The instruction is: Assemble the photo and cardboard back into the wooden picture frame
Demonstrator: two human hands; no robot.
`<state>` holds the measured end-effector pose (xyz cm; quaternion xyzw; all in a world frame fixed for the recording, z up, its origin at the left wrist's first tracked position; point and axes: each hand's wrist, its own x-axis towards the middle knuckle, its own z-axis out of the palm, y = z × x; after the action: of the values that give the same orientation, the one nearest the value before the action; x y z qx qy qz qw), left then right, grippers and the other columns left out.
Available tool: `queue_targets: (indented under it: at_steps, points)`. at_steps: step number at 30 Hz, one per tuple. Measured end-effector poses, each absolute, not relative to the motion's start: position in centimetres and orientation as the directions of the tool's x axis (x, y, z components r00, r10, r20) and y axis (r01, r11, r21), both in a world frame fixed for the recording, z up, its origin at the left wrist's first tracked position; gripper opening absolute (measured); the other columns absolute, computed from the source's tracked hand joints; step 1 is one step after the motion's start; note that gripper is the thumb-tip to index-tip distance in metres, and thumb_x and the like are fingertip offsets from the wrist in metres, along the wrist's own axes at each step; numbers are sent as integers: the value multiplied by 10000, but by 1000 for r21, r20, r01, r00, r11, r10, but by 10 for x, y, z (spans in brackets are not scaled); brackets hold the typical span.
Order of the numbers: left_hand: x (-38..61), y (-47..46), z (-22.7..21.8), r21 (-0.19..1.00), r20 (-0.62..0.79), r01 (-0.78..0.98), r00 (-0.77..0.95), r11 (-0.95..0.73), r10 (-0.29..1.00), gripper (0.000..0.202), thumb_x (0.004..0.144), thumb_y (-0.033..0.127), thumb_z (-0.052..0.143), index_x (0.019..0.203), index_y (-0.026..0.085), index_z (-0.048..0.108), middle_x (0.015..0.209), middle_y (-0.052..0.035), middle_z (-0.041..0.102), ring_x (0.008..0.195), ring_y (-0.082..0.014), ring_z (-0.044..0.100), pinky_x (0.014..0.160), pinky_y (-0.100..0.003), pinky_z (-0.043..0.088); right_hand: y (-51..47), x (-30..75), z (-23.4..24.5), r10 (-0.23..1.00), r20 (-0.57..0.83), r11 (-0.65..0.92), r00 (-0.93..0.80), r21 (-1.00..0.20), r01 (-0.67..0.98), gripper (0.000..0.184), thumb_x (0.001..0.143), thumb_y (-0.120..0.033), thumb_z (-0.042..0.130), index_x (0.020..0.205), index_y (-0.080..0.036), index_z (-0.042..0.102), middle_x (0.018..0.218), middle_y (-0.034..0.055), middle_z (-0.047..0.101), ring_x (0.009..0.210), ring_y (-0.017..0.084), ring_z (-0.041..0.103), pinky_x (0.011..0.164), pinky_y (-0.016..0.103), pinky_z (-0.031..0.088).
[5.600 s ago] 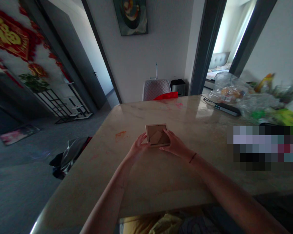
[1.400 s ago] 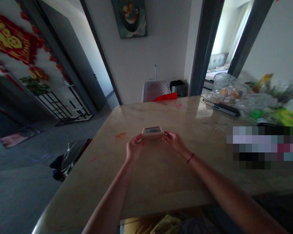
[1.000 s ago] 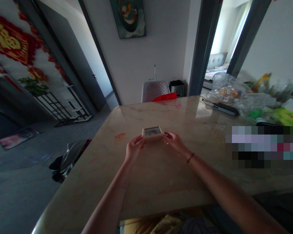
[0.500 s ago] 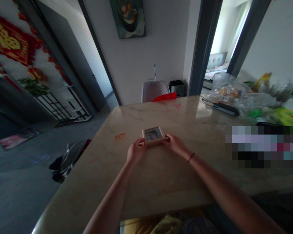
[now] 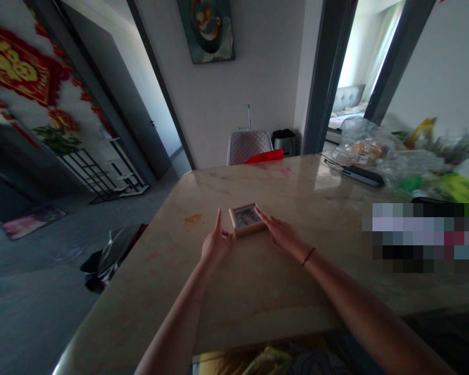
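tan frame (image 5: pixel 245 219), beige marbled table (image 5: pixel 258 281), diamond-patterned chair (image 5: pixel 247 146)

Cannot make out the picture (image 5: pixel 244 215) inside the wooden frame (image 5: pixel 250 229), too small and dim, nor the frame's right edge, partly hidden behind the right hand (image 5: pixel 285 235). Cannot see the whole wall painting (image 5: pixel 207 28) above and beyond the frame, cut by the top edge, or the red hanging (image 5: pixel 17 62) far to its left, cut by the left edge. Cannot identify anything under the pixelated patch (image 5: pixel 426 232) well right of the frame.
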<state>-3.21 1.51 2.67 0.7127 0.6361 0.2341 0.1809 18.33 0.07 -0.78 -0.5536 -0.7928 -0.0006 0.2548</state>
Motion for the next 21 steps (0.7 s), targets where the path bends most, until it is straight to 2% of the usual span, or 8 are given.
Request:
queue_targets:
  at_steps: [4,7,10,12,14,17,19,21]
  points:
    - [-33,16,26,515,103,851,63,-107,993,854,764,233,531,1437,259,6,843,2,689,672,-158,613,591,-251,383,2,183,-3,858,481,386,-180,-373,844,699,789,-52,345,1435,-236,151,1140,110,596,906,203,591,786,335,476]
    - [-32,19,23,504,88,856,77,-112,993,603,828,342,459,1391,201,293,941,-57,687,785,-196,625,658,-284,418,3,185,-3,894,448,243,-32,-423,873,562,812,-193,454,1360,-138,340,1057,153,607,931,236,578,800,358,464]
    - [-29,22,15,458,158,849,211,-261,964,379,848,349,450,1150,160,581,1048,-100,661,949,-217,598,798,-297,416,5,186,-6,934,356,149,4,-402,904,316,770,-293,562,1037,-131,609,964,152,630,916,253,580,799,366,450]
    - [-29,24,10,428,211,839,269,-336,940,282,844,321,476,1024,175,636,1033,-90,665,955,-206,597,825,-288,412,7,185,-9,946,323,150,-1,-438,887,201,746,-316,600,857,-153,642,903,128,649,885,241,593,785,348,447]
    - [-29,26,6,390,244,847,284,-362,927,231,843,319,489,944,183,646,973,-78,676,907,-198,608,806,-285,422,9,184,-11,948,317,157,39,-570,806,207,743,-357,606,812,-165,641,844,103,666,831,224,613,739,321,456]
    - [-29,25,9,245,285,868,361,-432,888,236,838,355,499,848,169,644,889,-92,675,874,-216,604,799,-316,426,12,180,-12,939,310,182,151,-817,546,306,751,-457,574,823,-169,647,776,81,680,745,209,636,665,301,474]
    - [-28,23,12,159,284,845,457,-511,843,252,836,375,498,800,173,644,839,-88,669,854,-218,600,801,-329,425,13,179,-11,908,323,213,268,-904,371,364,734,-484,579,885,-158,640,825,92,680,736,203,641,661,306,492]
    - [-23,19,12,146,262,787,553,-599,791,230,840,357,494,801,193,650,814,-63,667,846,-197,600,820,-318,424,13,177,-9,851,362,267,381,-922,279,409,722,-456,599,988,-146,609,925,111,660,754,194,637,681,319,510]
